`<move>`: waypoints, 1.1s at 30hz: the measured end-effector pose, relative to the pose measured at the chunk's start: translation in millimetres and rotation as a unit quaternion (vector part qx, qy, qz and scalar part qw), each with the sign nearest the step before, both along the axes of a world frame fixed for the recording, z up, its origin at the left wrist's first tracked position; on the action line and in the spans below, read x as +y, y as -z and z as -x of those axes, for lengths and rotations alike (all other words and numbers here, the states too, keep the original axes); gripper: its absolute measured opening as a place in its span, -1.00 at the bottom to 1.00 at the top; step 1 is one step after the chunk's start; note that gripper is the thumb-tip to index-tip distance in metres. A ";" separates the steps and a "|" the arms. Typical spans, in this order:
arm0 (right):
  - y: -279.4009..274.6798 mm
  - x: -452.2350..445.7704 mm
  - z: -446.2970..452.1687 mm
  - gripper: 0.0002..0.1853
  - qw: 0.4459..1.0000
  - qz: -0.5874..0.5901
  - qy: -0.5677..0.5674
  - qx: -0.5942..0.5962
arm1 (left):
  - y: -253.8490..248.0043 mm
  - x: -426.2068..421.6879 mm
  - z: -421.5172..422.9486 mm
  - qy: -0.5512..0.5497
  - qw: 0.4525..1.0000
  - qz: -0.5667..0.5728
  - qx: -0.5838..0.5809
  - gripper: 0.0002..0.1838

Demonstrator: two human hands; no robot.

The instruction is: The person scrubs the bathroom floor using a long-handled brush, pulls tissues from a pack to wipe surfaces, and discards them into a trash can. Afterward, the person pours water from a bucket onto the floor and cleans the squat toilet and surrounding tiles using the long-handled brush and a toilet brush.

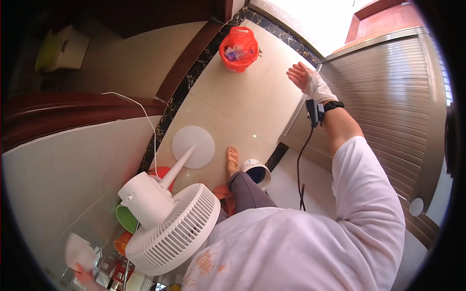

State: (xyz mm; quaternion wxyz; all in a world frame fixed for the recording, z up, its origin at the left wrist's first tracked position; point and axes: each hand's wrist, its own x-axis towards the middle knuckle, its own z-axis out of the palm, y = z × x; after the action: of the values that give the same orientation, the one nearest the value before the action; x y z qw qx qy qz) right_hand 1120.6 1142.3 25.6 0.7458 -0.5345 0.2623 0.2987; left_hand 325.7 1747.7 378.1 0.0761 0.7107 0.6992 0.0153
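My right hand (305,81) reaches out at the upper right, beside the ribbed metal door (383,97). Its fingers are stretched out and nothing is in its grip. White material wraps the palm and wrist, and a black strap with a small device (314,112) sits behind it. At the bottom left, my left hand (83,275) is partly visible with a white cloth (80,251) at its fingers, close to the tiled wall. Between that hand and my body stands a white pedestal fan (170,228), which hides most of my left arm.
A red-lined bin (239,51) with rubbish stands on the tiled floor. A white bucket (256,173) is by my foot. The fan's round base (193,159) and white cord (151,126) lie to the left. Beside the fan are a green basin (125,218) and other containers. A black cable (303,165) hangs from my right wrist.
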 end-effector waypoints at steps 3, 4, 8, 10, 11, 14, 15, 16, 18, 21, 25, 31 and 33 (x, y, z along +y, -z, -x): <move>-24.4 30.5 18.4 -0.47 0.998 -0.058 -0.031 -0.014 | -26.2 42.5 -101.6 0.017 0.950 0.038 -0.311 -0.42; -27.3 42.9 24.3 -0.47 0.997 -0.062 -0.031 -0.016 | -33.7 29.9 -157.4 0.046 0.939 0.088 -0.329 -0.41; -73.7 96.1 61.2 -0.54 0.976 -0.128 -0.130 -0.119 | -33.7 -51.0 -330.8 0.165 0.937 0.155 -0.266 -0.51; -103.2 118.1 85.4 -0.57 0.961 -0.154 -0.174 -0.151 | -23.2 -79.4 -375.0 0.264 0.921 0.166 -0.236 -0.53; -119.9 132.1 95.2 -0.57 0.948 -0.176 -0.191 -0.183 | -19.9 -78.0 -393.3 0.260 0.917 0.215 -0.211 -0.57; -170.2 170.6 115.7 -0.53 0.911 -0.195 -0.266 -0.245 | -21.8 -148.7 -461.1 0.351 0.840 0.329 -0.250 -0.65; -182.3 181.0 115.9 -0.51 0.899 -0.209 -0.292 -0.252 | -15.7 -150.6 -477.4 0.378 0.824 0.361 -0.220 -0.65; -190.5 189.1 117.6 -0.51 0.897 -0.218 -0.293 -0.250 | -10.0 -155.0 -491.3 0.405 0.803 0.397 -0.186 -0.65; -201.1 200.8 115.1 -0.49 0.854 -0.215 -0.358 -0.311 | 0.0 -178.4 -523.3 0.382 0.800 0.434 -0.159 -0.65; -204.5 193.8 113.1 -0.46 0.832 -0.150 -0.324 -0.424 | 9.8 -214.0 -579.0 0.356 0.804 0.467 -0.092 -0.65; -179.5 125.5 70.9 -0.33 0.744 -0.036 -0.340 -0.574 | 48.0 -245.4 -639.4 0.339 0.765 0.534 -0.121 -0.63; -171.9 94.9 34.5 -0.48 0.819 -0.109 -0.496 -0.267 | 107.5 -315.0 -708.4 0.289 0.672 0.676 -0.086 -0.58; -153.3 100.6 25.0 -0.48 0.872 -0.256 -0.396 -0.130 | 124.9 -318.9 -729.4 0.270 0.657 0.701 -0.065 -0.57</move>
State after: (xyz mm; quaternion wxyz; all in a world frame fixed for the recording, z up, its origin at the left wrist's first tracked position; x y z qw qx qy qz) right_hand 1095.7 1242.8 178.9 0.7035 -0.4177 -0.1564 0.5533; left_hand 1055.0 1428.8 253.1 0.5979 0.6013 0.2731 -0.4543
